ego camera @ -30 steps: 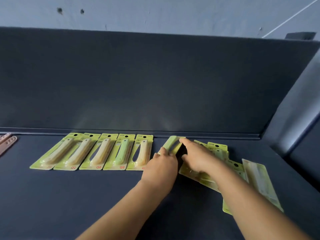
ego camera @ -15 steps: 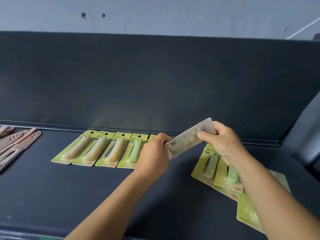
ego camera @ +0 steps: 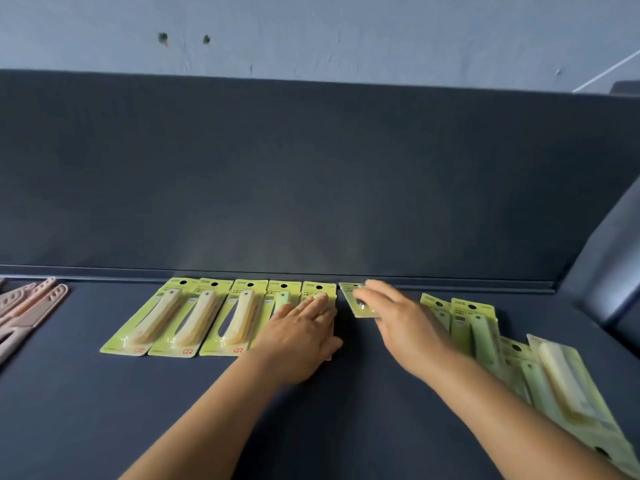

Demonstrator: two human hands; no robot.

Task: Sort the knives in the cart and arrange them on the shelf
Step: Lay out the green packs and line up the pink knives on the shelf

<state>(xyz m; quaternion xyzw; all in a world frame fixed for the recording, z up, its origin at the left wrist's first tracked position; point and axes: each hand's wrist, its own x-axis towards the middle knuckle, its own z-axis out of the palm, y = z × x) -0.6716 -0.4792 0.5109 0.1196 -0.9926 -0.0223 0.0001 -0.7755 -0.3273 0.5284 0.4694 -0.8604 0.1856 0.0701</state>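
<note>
Left hand (ego camera: 304, 327) flat, fingers straight, pressing last pack in row (ego camera: 221, 317) at frame centre. Right hand (ego camera: 398, 317) laying new knife pack (ego camera: 356, 301) just beside; grip unclear. Advice: butt edges, top against shelf (ego camera: 311, 410) back lip.

Bare shelf (ego camera: 311, 427) lies open below both wrists. Left of the left hand (ego camera: 301, 336), a row of packs (ego camera: 194, 320) blocks the surface; further left lie pink knives (ego camera: 27, 310). Between the left hand and the right hand (ego camera: 398, 317) runs a narrow dark gap. Right of the right hand, a loose pile of packs (ego camera: 540, 368) crowds the shelf. Beyond the fingertips, the back wall (ego camera: 311, 174) closes the way.
</note>
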